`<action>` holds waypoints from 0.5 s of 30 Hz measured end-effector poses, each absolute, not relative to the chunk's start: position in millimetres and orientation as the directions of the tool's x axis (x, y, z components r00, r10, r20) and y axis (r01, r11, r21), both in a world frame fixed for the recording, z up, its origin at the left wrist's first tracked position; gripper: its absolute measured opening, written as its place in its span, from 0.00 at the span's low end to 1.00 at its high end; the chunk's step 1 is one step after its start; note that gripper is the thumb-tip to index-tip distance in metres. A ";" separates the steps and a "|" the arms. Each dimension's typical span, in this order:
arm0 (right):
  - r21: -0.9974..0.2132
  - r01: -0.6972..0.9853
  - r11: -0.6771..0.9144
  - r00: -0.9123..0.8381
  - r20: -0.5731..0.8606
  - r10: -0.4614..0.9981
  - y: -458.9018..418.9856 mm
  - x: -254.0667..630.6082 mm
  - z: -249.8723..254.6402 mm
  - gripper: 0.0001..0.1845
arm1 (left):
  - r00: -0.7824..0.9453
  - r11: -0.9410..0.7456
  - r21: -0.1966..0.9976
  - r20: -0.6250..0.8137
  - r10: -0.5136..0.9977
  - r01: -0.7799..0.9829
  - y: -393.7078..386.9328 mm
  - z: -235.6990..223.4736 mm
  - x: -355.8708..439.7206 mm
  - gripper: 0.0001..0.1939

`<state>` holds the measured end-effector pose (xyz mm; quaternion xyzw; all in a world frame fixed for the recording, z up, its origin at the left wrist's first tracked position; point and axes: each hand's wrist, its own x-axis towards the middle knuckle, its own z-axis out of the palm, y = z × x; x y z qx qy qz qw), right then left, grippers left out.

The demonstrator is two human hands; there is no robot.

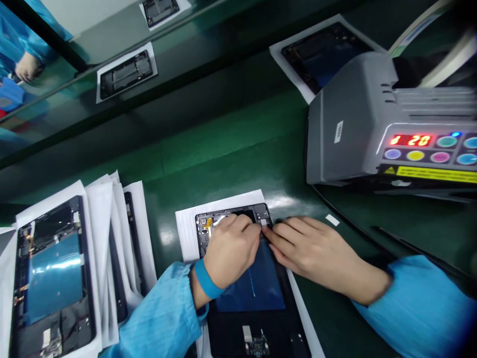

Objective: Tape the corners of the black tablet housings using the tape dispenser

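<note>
An opened tablet (257, 278) lies on a white sheet (188, 233), its blue-filmed battery and small circuit boards exposed. My left hand (233, 243) is curled over the tablet's upper part, fingers closed and tips mostly hidden. From the right, my right hand (313, 248) reaches over the tablet's edge with its fingers pressed together. The fingertips of both hands meet near a small white piece (264, 222) at the upper right corner. Whatever is pinched there is too small to make out. A blue band circles my left wrist.
On the left, several opened tablets (55, 273) are stacked between white sheets. A grey tape dispenser (346, 129) with a lit display stands at right, beside tweezers (413, 246) and a white scrap (332, 220). More tablets (126, 74) rest beyond, near a co-worker's hand (28, 67).
</note>
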<state>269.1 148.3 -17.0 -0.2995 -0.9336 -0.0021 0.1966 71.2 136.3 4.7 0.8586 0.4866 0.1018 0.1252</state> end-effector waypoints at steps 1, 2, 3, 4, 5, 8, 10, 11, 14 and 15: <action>-0.107 0.562 0.820 -0.744 0.367 0.558 148.0 267.5 -17.1 0.11 | 0.552 -0.548 0.242 0.057 0.832 0.801 135.2 6.6 71.4 0.10; -0.109 0.568 0.816 -0.742 0.362 0.565 147.9 265.4 -16.8 0.11 | 0.594 -0.594 0.170 0.058 0.803 0.786 134.0 8.9 72.0 0.09; -0.118 0.576 0.809 -0.737 0.353 0.577 147.6 263.5 -15.9 0.11 | 0.625 -0.627 0.107 0.056 0.779 0.772 132.8 11.4 72.9 0.08; -0.132 0.587 0.799 -0.730 0.340 0.593 147.1 262.5 -14.3 0.11 | 0.647 -0.649 0.059 0.053 0.761 0.759 131.6 13.8 73.9 0.07; -0.150 0.595 0.790 -0.724 0.328 0.608 146.3 263.5 -12.0 0.12 | 0.658 -0.659 0.026 0.050 0.752 0.751 130.7 15.8 74.7 0.07; -0.153 0.628 0.763 -0.680 0.370 0.633 139.1 286.9 -3.3 0.14 | 0.667 -0.667 -0.014 0.068 0.742 0.745 130.7 17.6 74.6 0.11; -0.052 0.718 0.694 -0.592 0.480 0.648 129.6 322.1 2.5 0.19 | 0.679 -0.680 -0.019 0.092 0.728 0.733 132.8 15.4 72.4 0.12; 0.012 0.790 0.613 -0.519 0.544 0.659 124.4 343.7 4.7 0.24 | 0.683 -0.686 -0.018 0.103 0.723 0.728 134.0 14.0 71.1 0.12; 0.108 0.957 0.269 -0.272 0.656 0.704 114.3 408.0 5.1 0.34 | 0.688 -0.691 -0.020 0.113 0.716 0.722 137.7 10.0 68.4 0.11; 0.093 0.973 0.210 -0.219 0.649 0.729 114.2 424.9 2.9 0.32 | 0.688 -0.691 -0.022 0.113 0.717 0.723 138.9 9.2 68.4 0.10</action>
